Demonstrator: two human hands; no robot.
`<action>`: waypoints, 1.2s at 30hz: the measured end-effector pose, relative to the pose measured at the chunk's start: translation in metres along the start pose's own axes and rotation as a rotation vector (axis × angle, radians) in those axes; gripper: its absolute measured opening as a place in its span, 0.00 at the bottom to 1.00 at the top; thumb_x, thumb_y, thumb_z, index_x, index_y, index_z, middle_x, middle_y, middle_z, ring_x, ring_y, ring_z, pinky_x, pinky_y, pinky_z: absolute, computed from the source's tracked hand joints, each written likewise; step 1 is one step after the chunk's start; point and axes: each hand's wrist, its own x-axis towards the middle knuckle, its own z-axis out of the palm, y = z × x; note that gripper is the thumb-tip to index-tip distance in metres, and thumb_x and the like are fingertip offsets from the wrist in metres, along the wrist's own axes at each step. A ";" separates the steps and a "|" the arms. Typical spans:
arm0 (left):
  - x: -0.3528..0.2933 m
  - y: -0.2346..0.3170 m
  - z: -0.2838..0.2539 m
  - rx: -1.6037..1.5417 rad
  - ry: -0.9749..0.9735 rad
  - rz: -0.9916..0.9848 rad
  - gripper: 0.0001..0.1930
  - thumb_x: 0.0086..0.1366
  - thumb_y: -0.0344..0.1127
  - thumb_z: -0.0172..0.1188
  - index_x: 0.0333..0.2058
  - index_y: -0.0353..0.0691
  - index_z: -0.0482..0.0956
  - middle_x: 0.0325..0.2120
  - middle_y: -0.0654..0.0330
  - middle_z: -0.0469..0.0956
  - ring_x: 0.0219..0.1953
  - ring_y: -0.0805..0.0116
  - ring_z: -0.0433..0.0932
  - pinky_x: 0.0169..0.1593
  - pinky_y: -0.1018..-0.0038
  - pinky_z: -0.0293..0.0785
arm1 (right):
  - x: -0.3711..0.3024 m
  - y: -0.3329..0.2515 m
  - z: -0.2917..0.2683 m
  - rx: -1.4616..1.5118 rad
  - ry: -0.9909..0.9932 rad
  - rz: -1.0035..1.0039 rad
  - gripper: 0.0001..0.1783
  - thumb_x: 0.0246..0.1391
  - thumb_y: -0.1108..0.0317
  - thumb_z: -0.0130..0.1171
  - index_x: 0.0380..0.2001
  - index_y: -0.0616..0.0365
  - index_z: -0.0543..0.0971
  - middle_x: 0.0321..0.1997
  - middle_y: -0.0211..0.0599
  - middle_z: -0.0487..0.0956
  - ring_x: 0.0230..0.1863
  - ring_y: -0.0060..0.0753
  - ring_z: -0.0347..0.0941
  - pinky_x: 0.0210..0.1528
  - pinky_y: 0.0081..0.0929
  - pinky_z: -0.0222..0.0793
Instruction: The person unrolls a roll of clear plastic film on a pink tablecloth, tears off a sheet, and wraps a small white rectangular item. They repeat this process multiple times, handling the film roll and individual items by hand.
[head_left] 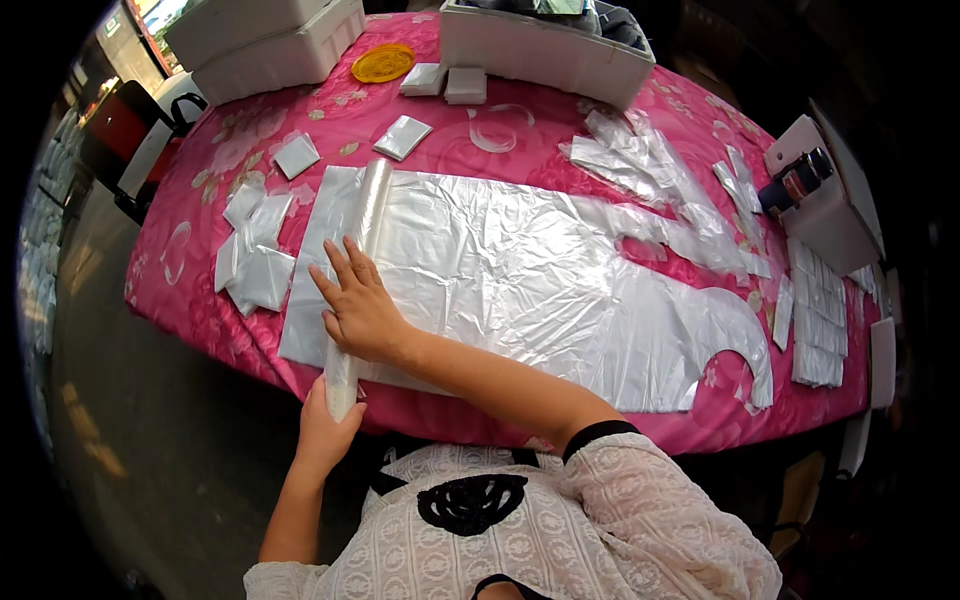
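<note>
Pink flowery counter (330,120), big clear plastic sheet (520,270) spread across it. Right hand (362,310) lies flat, fingers spread, on the sheet's rolled-up left edge (365,210); left hand (325,425) grips the roll's near end, just below.

Plastic sheet (520,270) on table (450,140), folded packets (255,260) left
</note>
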 end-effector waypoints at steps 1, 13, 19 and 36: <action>-0.001 0.006 -0.002 -0.232 -0.047 -0.084 0.27 0.48 0.34 0.64 0.45 0.31 0.63 0.31 0.52 0.72 0.33 0.56 0.74 0.38 0.67 0.70 | -0.001 -0.002 0.003 0.056 0.122 0.108 0.35 0.47 0.63 0.51 0.60 0.57 0.57 0.64 0.58 0.51 0.66 0.54 0.45 0.66 0.46 0.37; -0.009 0.069 0.031 -1.566 -0.955 -0.152 0.36 0.45 0.44 0.66 0.47 0.27 0.61 0.21 0.57 0.69 0.18 0.70 0.70 0.23 0.74 0.71 | -0.034 -0.031 -0.140 1.791 -0.027 0.604 0.46 0.39 0.56 0.65 0.57 0.64 0.54 0.50 0.46 0.70 0.52 0.37 0.68 0.51 0.30 0.66; 0.008 0.096 0.046 -0.640 -0.410 -0.174 0.28 0.43 0.42 0.67 0.42 0.34 0.71 0.32 0.60 0.74 0.36 0.70 0.74 0.40 0.74 0.71 | -0.059 -0.008 -0.149 1.476 0.114 0.575 0.44 0.38 0.53 0.68 0.55 0.60 0.59 0.54 0.49 0.69 0.52 0.39 0.68 0.54 0.34 0.62; -0.006 0.105 0.043 -0.542 -0.435 -0.034 0.12 0.49 0.29 0.66 0.31 0.38 0.71 0.22 0.67 0.71 0.24 0.78 0.69 0.28 0.80 0.66 | -0.079 -0.004 -0.154 1.126 -0.141 0.744 0.28 0.41 0.53 0.67 0.39 0.62 0.72 0.34 0.35 0.76 0.38 0.24 0.72 0.39 0.22 0.68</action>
